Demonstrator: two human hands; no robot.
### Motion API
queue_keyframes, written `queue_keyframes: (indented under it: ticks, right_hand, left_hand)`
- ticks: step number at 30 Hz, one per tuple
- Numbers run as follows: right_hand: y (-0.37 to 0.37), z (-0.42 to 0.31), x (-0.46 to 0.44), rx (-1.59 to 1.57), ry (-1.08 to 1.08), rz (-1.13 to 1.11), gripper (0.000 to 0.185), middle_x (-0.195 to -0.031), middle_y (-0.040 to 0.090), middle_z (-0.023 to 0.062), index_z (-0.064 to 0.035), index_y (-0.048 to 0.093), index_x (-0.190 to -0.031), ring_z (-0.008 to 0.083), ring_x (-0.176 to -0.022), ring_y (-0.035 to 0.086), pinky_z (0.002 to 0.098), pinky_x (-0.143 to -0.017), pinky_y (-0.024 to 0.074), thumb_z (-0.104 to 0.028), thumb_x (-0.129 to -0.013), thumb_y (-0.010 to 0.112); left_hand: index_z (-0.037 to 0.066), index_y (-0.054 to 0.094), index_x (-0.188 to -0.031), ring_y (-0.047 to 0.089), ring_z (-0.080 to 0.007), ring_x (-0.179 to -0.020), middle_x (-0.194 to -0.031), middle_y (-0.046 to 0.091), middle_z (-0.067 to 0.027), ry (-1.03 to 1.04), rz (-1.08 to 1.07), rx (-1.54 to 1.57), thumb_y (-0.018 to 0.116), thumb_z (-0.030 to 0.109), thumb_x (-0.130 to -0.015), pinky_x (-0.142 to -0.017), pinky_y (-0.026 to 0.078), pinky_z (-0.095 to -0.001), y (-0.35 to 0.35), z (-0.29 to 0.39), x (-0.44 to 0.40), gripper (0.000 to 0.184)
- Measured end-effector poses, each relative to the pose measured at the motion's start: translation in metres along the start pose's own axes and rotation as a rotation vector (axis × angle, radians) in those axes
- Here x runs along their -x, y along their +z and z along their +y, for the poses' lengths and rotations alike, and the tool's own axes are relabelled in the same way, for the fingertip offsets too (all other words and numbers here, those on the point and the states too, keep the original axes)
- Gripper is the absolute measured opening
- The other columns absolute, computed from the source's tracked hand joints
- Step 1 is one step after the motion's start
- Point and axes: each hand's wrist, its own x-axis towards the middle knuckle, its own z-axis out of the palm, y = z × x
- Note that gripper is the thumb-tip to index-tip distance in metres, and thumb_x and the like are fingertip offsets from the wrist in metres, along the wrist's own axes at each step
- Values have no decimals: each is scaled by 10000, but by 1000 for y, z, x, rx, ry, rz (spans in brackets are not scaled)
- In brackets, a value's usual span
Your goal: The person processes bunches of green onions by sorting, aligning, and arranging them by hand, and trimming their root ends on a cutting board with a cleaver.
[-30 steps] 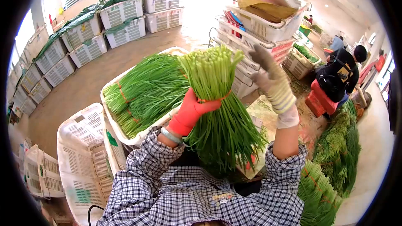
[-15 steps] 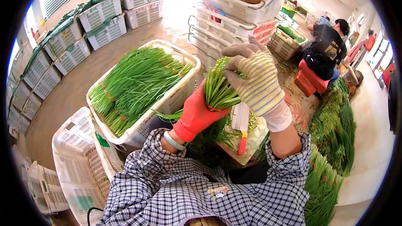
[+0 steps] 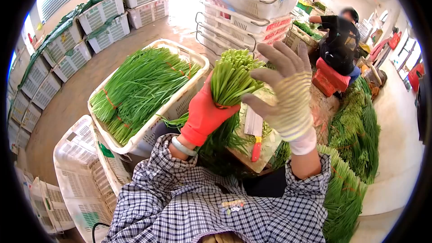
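Observation:
My left hand (image 3: 203,114), in a red glove, grips a bunch of green garlic chives (image 3: 235,76) with the cut stem ends pointing up. The long leaves hang down below the fist. Just right of the stem ends is my right hand (image 3: 288,92), in a striped, grey-palmed glove. Its fingers are spread and hold nothing. Below both hands a knife (image 3: 254,126) with a broad blade and red handle lies on a cutting board (image 3: 265,153), among stem trimmings.
To the left stands a white crate (image 3: 198,56) with bundled chives (image 3: 141,87); an empty crate (image 3: 76,171) is beside it. Stacked crates (image 3: 247,31) rise ahead. Chive heaps (image 3: 355,130) lie at right. A person (image 3: 339,40) sits on a red seat farther back.
My right hand has moved off the stem ends to the right and its fingers have spread. The chive bunch has tipped more upright in my left hand. The view has shifted slightly.

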Motion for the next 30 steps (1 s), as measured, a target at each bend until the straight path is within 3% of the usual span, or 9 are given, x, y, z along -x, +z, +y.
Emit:
queue_keyframes:
  ticks: [2,8,12,13,15,18,20,26,30]
  right_hand:
    - [19,0,-3,407,-58,-69,324,-1326,561,84,-93,674,-877,314,-1284,454,585,-1138,210,-226,-609,797]
    - [53,19,-4,588,-184,-3,197,-1235,623,38,-86,636,-729,272,-1212,525,587,-1132,238,-208,-611,738]
    - [18,37,4,211,-41,210,159,-1235,623,49,-94,550,-658,289,-1233,512,538,-1132,257,-82,-638,707]
    - [-8,57,14,-394,22,32,153,-1287,592,52,-97,573,-776,298,-1264,481,515,-1153,213,-104,-688,698]
    - [-21,49,15,-997,90,-169,183,-1339,561,55,-100,597,-894,306,-1296,450,493,-1173,168,-126,-738,689]
    - [10,6,10,-197,72,-56,248,-1340,557,91,-100,585,-873,337,-1326,412,558,-1164,147,-210,-711,737]
    - [42,1,5,326,12,181,246,-1288,596,91,-107,637,-753,337,-1298,439,588,-1139,184,-274,-643,780]
    - [71,16,-2,355,31,174,165,-1211,612,57,-111,655,-747,295,-1234,486,569,-1148,199,-201,-640,744]
    - [37,29,-27,403,62,481,147,-1042,657,64,-101,650,-779,247,-973,605,446,-938,386,-107,-643,705]
  left_hand:
    - [81,347,-1466,637,-266,-1107,-1205,650,-132,17,18,-21,829,232,-691,-908,513,-348,1,3,1,925]
    - [90,343,-1466,650,-306,-1051,-1170,660,-144,-32,22,-181,835,255,-671,-856,532,-368,6,-7,3,950]
    - [88,337,-1468,648,-314,-1047,-1166,660,-150,-16,20,-148,835,282,-669,-848,532,-376,2,-12,-3,961]
    - [87,336,-1468,646,-319,-1050,-1169,658,-155,4,31,-147,835,294,-669,-848,532,-379,-1,-10,-5,965]
    - [85,334,-1469,644,-324,-1052,-1172,655,-159,16,48,-144,835,305,-669,-849,531,-382,-4,-9,-5,970]
    - [76,328,-1471,638,-330,-1066,-1187,648,-165,-54,14,-171,838,317,-667,-859,529,-383,-2,-9,-7,983]
    - [66,323,-1471,639,-328,-1065,-1188,645,-168,-3,53,-162,843,326,-663,-859,528,-383,2,-15,-5,996]
    - [47,323,-1465,640,-324,-1061,-1166,650,-177,-32,60,-199,850,334,-650,-853,530,-385,7,-23,1,1012]
    - [47,311,-1471,638,-332,-1062,-1160,651,-179,-56,19,-237,852,326,-649,-869,524,-378,-3,-11,-2,1023]
